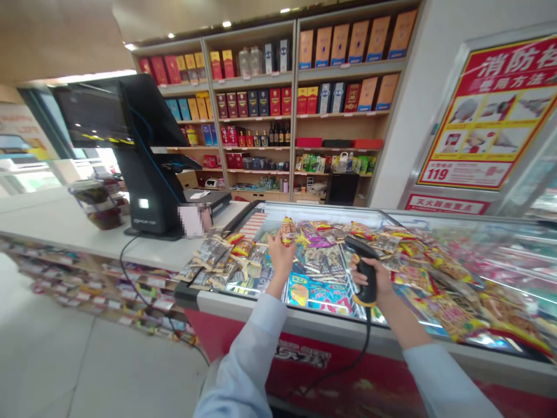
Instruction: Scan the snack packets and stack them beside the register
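My left hand (282, 255) is closed on a small red-and-yellow snack packet (288, 230), raised above the glass lid of a chest freezer. In my right hand (378, 278) is a black barcode scanner (364, 268) with yellow trim, its head pointing up and to the left. A black cable (368, 337) hangs from the scanner's handle and drops along the freezer front. Purple snack bags (314, 233) lie beyond my left hand. Yellow-and-red snack bags (413, 277) are spread beside my right hand. Blue packages (319, 293) show between the two hands.
To the left, a cash register screen (152, 110) stands on a white counter (43, 215). Dark snack packets (213, 255) are heaped on the freezer's left end. Shelves of boxed goods (255, 104) line the back wall. The freezer's grey front edge (243, 307) runs before me.
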Motion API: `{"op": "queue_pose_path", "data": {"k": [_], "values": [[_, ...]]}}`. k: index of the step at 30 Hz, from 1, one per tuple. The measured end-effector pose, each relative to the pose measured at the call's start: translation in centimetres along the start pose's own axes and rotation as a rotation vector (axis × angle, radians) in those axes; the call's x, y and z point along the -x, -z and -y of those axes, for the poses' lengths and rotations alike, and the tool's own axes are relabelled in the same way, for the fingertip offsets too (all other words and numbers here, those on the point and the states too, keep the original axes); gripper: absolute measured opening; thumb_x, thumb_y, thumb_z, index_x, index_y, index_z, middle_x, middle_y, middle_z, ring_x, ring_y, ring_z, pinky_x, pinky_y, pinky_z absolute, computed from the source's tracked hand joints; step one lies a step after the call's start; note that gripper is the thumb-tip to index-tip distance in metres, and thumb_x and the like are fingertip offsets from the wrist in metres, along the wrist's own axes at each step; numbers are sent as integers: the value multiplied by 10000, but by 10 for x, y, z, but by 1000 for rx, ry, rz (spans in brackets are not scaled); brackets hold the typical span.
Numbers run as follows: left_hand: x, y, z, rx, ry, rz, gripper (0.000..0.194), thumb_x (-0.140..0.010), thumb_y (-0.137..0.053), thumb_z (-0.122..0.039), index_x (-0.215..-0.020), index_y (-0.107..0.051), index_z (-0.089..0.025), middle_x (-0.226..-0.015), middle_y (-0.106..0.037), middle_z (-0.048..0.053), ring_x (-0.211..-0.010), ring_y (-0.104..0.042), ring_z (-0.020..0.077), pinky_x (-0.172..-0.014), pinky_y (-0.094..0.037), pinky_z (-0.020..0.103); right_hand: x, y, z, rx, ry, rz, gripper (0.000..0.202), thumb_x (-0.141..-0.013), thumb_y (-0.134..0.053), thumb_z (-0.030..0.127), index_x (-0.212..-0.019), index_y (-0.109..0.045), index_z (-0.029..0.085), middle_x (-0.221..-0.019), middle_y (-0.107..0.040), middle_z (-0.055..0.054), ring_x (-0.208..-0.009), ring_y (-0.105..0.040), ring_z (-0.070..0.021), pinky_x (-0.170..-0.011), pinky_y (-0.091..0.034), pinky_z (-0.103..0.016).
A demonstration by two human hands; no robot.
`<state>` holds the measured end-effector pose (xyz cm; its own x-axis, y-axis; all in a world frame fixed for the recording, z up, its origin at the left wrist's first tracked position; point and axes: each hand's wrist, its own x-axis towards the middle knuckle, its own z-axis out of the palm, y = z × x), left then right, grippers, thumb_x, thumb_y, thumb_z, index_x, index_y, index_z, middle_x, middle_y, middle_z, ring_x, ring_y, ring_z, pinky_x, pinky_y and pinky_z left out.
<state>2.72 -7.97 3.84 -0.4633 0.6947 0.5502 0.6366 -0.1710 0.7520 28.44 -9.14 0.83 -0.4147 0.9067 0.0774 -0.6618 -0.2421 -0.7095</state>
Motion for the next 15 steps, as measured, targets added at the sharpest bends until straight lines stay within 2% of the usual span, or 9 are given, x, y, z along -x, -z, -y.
{"op": "queue_pose_path", "data": {"k": [5, 9, 11, 13, 15], "values": [[-23, 54, 59, -88, 10, -61, 458, -718, -676, -252, -1147, -573, -128, -1011, -508, 102, -991, -556, 254, -894, -453, 394, -48, -40, -48, -91, -70, 139, 110, -718, -607, 241, -764, -542, 166, -656, -544, -18, -399, -372, -52, -323, -349, -159], [-42, 90, 102, -112, 16, -227, 639, -769, -636, -351, -1328, -419, -129, -1187, -508, 160, -1166, -493, 291, -984, -410, 426, -76, -63, -87, -119, -154, 182, 114, -724, -610, 239, -777, -551, 157, -656, -570, -22, -404, -390, -47, -337, -346, -144], [-55, 103, 117, -118, -7, -296, 704, -797, -605, -367, -1397, -321, -131, -1300, -465, 189, -1250, -433, 295, -1033, -371, 429, -88, -71, -104, -123, -186, 184, 131, -717, -620, 243, -782, -562, 145, -647, -572, -28, -406, -404, -50, -341, -344, -148], [-66, 112, 130, -148, -32, -316, 734, -821, -571, -370, -1433, -255, -116, -1356, -430, 214, -1278, -411, 297, -1042, -363, 431, -99, -76, -120, -126, -207, 167, 153, -701, -633, 257, -773, -571, 137, -634, -574, -28, -401, -404, -50, -341, -337, -152], [-74, 115, 139, -229, -54, -298, 688, -848, -523, -371, -1428, -278, -93, -1322, -463, 228, -1239, -452, 306, -1009, -390, 443, -107, -79, -134, -125, -215, 144, 167, -683, -642, 271, -754, -575, 136, -627, -580, -25, -395, -397, -47, -341, -327, -154]]}}
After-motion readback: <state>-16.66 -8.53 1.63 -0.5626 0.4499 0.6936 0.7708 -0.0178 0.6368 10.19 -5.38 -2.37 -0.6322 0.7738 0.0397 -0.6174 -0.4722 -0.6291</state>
